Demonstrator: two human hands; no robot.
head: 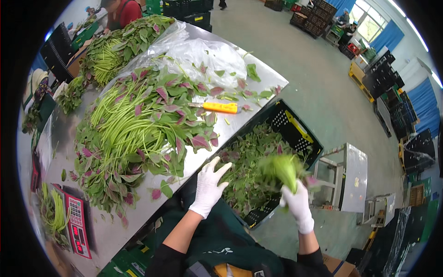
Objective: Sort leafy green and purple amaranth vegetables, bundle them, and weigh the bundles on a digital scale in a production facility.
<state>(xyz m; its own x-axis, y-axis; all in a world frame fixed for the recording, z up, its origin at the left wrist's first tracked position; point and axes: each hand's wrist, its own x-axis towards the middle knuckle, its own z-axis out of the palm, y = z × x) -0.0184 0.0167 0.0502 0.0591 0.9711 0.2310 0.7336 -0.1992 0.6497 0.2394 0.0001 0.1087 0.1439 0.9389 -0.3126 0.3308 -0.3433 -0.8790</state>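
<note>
My right hand (298, 206), in a white glove, grips a bunch of leafy greens (283, 169) by one end; the bunch is blurred. It is above a black plastic crate (298, 130) that holds loose greens (254, 152) with green and purple leaves. My left hand (211, 187), also gloved, has its fingers apart and nothing in them, beside the table edge and the crate. A large heap of red-and-green amaranth (128, 121) lies on the metal table (193, 161). On its right side rests a knife with a yellow handle (220, 107).
A red digital scale (77, 221) bears a bunch of greens (57, 211) at the table's left. Clear plastic sheeting (214, 57) lies behind the heap. A metal stool (353, 176) stands right of the crate. A person in red (124, 15) is at the table's far end.
</note>
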